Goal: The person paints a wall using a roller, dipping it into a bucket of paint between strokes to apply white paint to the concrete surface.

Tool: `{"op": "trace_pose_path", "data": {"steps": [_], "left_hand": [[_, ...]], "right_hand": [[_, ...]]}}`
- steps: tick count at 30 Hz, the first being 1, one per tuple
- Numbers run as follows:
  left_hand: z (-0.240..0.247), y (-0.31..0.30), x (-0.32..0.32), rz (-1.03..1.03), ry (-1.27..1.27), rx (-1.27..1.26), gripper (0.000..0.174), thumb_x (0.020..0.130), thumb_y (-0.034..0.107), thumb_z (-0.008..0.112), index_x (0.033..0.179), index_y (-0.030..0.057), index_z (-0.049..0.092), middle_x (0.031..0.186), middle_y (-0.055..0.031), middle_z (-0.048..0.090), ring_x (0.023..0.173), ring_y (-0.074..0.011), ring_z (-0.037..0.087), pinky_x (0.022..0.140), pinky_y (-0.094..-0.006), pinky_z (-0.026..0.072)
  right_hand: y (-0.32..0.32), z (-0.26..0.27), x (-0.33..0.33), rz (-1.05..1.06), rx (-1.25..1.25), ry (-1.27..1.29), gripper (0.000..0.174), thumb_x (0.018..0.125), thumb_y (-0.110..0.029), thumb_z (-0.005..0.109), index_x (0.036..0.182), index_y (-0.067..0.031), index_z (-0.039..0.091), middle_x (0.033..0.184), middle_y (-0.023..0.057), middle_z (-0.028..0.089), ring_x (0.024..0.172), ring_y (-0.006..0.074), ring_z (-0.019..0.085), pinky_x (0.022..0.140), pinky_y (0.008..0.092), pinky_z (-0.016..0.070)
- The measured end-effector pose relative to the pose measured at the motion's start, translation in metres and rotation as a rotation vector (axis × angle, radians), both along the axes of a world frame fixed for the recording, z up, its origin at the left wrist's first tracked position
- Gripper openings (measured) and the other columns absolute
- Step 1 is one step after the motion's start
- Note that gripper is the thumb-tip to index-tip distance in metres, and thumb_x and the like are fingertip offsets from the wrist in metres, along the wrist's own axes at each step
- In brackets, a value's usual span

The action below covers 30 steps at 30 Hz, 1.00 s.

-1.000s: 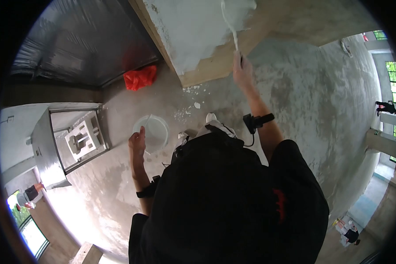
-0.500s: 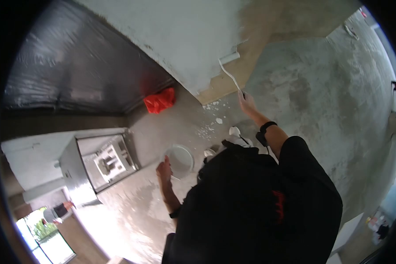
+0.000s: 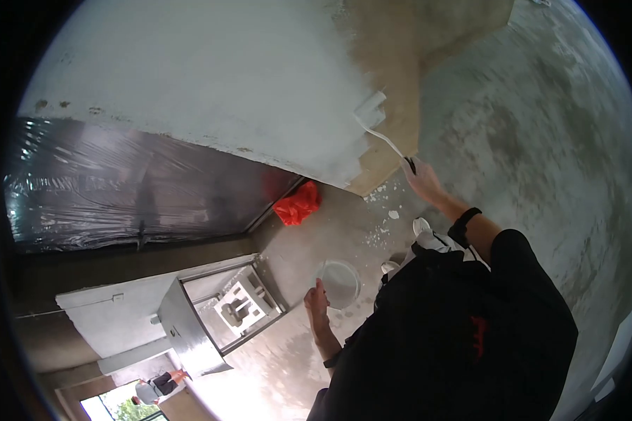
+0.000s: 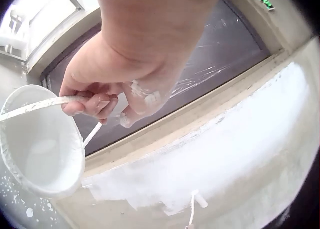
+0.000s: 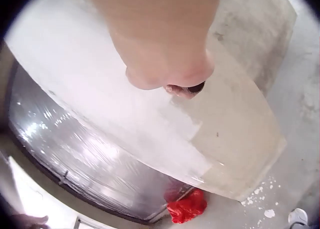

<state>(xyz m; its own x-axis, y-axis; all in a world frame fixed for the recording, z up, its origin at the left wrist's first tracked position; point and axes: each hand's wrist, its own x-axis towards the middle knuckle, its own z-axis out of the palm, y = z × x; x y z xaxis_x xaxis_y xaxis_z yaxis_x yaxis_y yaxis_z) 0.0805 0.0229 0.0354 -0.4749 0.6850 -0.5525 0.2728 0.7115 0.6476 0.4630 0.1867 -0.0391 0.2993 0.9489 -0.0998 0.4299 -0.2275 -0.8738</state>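
Note:
My right hand grips the dark handle of a paint roller. The roller's white sleeve lies against the wall, where white paint meets bare tan plaster. In the right wrist view the forearm and hand cover the roller, apart from a dark handle end. Low on the other side, my left hand carries a white bucket. In the left wrist view, its fingers curl round the paint-smeared bucket handle. White smears mark that palm.
Plastic sheeting covers an opening beside the painted wall, with a red bag at its foot. White flakes dot the floor near my shoes. A metal door stands ajar; another person is farther off.
My right hand has brought the roller down the wall, from high up to the paint's lower edge. The head view has swung left. The left hand keeps its hold on the bucket.

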Motion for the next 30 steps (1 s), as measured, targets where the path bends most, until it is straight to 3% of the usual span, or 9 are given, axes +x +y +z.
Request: {"op": "trace_pose_path", "data": {"steps": [4, 6, 9, 16, 18, 19, 21, 26, 30], "left_hand": [[-0.002, 0.009, 0.006, -0.023, -0.041, 0.044, 0.047, 0.09, 0.046, 0.057, 0.073, 0.0017, 0.056, 0.059, -0.0024, 0.048, 0.047, -0.0111, 0.044, 0.045, -0.0266, 0.0374], [0.0, 0.016, 0.012, -0.019, -0.033, 0.018, 0.047, 0.09, 0.046, 0.058, 0.073, 0.0019, 0.056, 0.058, -0.002, 0.047, 0.047, -0.011, 0.044, 0.046, -0.0263, 0.0377], [0.0, 0.028, 0.021, -0.024, -0.019, -0.023, 0.047, 0.089, 0.046, 0.058, 0.072, 0.0023, 0.055, 0.057, -0.0013, 0.045, 0.047, -0.011, 0.044, 0.046, -0.026, 0.0385], [0.0, 0.041, 0.038, -0.036, -0.022, -0.038, 0.043, 0.089, 0.043, 0.061, 0.076, 0.0018, 0.055, 0.054, 0.0005, 0.041, 0.043, -0.011, 0.042, 0.042, -0.0249, 0.0369], [0.002, 0.043, 0.045, -0.048, -0.059, 0.003, 0.044, 0.088, 0.043, 0.062, 0.076, 0.0016, 0.055, 0.054, 0.0008, 0.041, 0.043, -0.0106, 0.041, 0.043, -0.0246, 0.0369], [0.002, 0.043, 0.046, -0.046, -0.06, 0.001, 0.044, 0.088, 0.043, 0.062, 0.076, 0.0016, 0.055, 0.054, 0.0008, 0.041, 0.043, -0.0106, 0.041, 0.043, -0.0246, 0.0369], [0.003, 0.044, 0.047, -0.059, -0.068, -0.005, 0.046, 0.088, 0.045, 0.061, 0.07, 0.0029, 0.054, 0.055, -0.0003, 0.043, 0.046, -0.0098, 0.043, 0.045, -0.0252, 0.0382], [0.005, 0.042, 0.054, -0.045, -0.058, 0.003, 0.047, 0.089, 0.045, 0.061, 0.071, 0.0022, 0.054, 0.057, -0.0011, 0.045, 0.047, -0.01, 0.043, 0.045, -0.0249, 0.038], [0.003, 0.043, 0.053, -0.065, -0.05, 0.014, 0.047, 0.089, 0.045, 0.06, 0.072, 0.001, 0.055, 0.06, -0.0023, 0.046, 0.049, -0.0102, 0.044, 0.045, -0.0245, 0.0376]], "right_hand": [[0.007, 0.072, 0.002, 0.038, -0.07, 0.131, 0.04, 0.095, -0.039, 0.045, 0.089, -0.0003, 0.053, 0.069, 0.0189, 0.052, 0.062, 0.0327, 0.052, 0.059, 0.0409, 0.0393], [0.018, 0.088, 0.0, 0.087, 0.128, 0.187, 0.042, 0.093, -0.045, 0.049, 0.084, -0.0036, 0.052, 0.061, 0.006, 0.046, 0.057, 0.0165, 0.049, 0.054, 0.0325, 0.0382], [0.05, 0.109, -0.016, 0.138, 0.224, 0.48, 0.039, 0.094, -0.04, 0.051, 0.085, -0.0019, 0.05, 0.066, -0.0014, 0.044, 0.057, 0.0107, 0.039, 0.051, 0.0303, 0.0335], [0.109, 0.219, -0.025, 0.261, 0.35, 0.553, 0.04, 0.093, -0.042, 0.051, 0.077, -0.0052, 0.049, 0.064, -0.0049, 0.037, 0.059, 0.0063, 0.033, 0.051, 0.026, 0.0281], [0.121, 0.223, -0.021, 0.247, 0.457, 0.469, 0.052, 0.089, -0.051, 0.052, 0.07, -0.0028, 0.051, 0.06, 0.0019, 0.04, 0.059, 0.014, 0.037, 0.053, 0.0339, 0.0323], [0.124, 0.217, -0.019, 0.249, 0.455, 0.469, 0.052, 0.089, -0.051, 0.052, 0.07, -0.0028, 0.051, 0.06, 0.0019, 0.04, 0.059, 0.014, 0.037, 0.053, 0.0339, 0.0323], [0.126, 0.193, -0.021, 0.293, 0.464, 0.441, 0.04, 0.093, -0.042, 0.051, 0.069, -0.0103, 0.047, 0.061, -0.0051, 0.037, 0.057, 0.005, 0.035, 0.048, 0.0245, 0.0262], [0.111, 0.097, -0.008, 0.334, 0.219, 0.679, 0.046, 0.091, -0.048, 0.052, 0.065, -0.0097, 0.048, 0.058, -0.0036, 0.04, 0.054, 0.0081, 0.036, 0.048, 0.0291, 0.0277], [0.086, 0.002, 0.005, 0.41, 0.034, 0.664, 0.042, 0.094, -0.046, 0.05, 0.068, -0.0132, 0.047, 0.058, -0.0076, 0.038, 0.052, 0.004, 0.033, 0.045, 0.0244, 0.0245]]}}
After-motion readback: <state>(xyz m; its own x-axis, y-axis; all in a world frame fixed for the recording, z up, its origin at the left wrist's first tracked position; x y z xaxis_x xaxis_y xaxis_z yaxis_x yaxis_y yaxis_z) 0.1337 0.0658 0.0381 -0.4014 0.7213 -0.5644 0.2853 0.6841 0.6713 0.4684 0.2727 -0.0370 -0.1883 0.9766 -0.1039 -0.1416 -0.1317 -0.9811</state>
